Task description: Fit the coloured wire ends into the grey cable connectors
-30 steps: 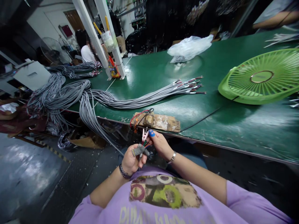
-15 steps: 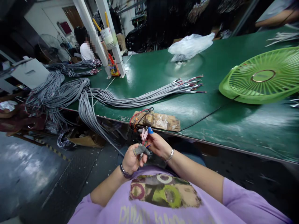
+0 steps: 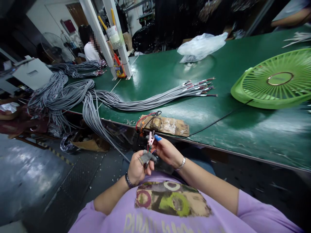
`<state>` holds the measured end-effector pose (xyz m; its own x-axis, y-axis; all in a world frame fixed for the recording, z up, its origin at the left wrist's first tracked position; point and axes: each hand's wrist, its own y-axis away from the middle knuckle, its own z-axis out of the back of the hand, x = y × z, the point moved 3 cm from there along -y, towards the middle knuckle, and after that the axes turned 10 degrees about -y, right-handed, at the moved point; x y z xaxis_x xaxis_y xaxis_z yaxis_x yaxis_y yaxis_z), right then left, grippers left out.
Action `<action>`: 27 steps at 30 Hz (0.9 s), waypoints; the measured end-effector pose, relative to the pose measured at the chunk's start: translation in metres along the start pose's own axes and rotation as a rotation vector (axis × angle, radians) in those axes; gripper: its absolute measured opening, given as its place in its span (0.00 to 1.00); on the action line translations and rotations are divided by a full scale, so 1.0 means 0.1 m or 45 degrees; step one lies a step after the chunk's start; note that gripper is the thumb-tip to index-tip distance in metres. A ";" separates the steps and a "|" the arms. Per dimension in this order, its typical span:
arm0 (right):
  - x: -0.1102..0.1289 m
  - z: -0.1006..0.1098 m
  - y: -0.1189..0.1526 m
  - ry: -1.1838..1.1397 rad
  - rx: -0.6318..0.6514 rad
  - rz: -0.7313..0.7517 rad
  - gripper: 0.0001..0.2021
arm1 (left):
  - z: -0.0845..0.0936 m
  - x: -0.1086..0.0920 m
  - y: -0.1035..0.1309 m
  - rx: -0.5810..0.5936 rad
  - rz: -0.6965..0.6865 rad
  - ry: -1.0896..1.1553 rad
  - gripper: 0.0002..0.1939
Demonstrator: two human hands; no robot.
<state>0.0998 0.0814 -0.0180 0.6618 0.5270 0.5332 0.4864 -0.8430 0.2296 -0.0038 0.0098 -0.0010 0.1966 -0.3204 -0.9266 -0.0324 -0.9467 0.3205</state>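
My left hand (image 3: 138,166) is closed around the end of a grey cable, with grey covers on its fingertips. Thin coloured wires (image 3: 150,149) fan up out of its grip. Close by on the right, my right hand (image 3: 168,153) has a blue cover on its thumb. Its thumb and fingers are closed at a small pink clip (image 3: 151,138), right above the wires. Fingers hide part of the clip and the wire tips. Just beyond both hands, a worn wooden block (image 3: 171,125) with red and black leads lies at the bench edge.
Grey cables (image 3: 145,104) with stripped ends stretch across the green bench (image 3: 209,124). A green fan (image 3: 274,81) lies at right, its black cord (image 3: 213,122) running toward the block. Behind are a plastic bag (image 3: 202,47) and a white post (image 3: 119,42). Other people are in the background.
My right thumb has drawn slightly away to the right, and the pink clip stands more upright. My left hand stays nearly in place. The whole view has shifted a little.
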 end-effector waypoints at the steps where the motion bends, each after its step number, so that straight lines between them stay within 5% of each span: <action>1: 0.00 0.01 0.00 0.041 -0.014 0.042 0.17 | -0.01 -0.01 0.00 0.000 -0.003 0.014 0.17; 6: 0.01 0.03 -0.02 0.331 -0.098 0.259 0.23 | -0.04 -0.02 -0.02 0.005 0.022 0.053 0.16; 11: -0.05 0.00 -0.07 0.089 -0.060 0.021 0.23 | -0.04 -0.01 -0.04 -0.006 0.027 0.072 0.16; 27: -0.05 -0.01 -0.03 -0.133 -0.020 -0.131 0.21 | -0.03 0.05 0.03 -0.030 -0.010 -0.012 0.17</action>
<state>0.0945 0.0810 -0.0201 0.6649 0.6185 0.4188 0.5464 -0.7850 0.2918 0.0000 0.0059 -0.0040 0.1873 -0.3133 -0.9310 -0.0075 -0.9482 0.3176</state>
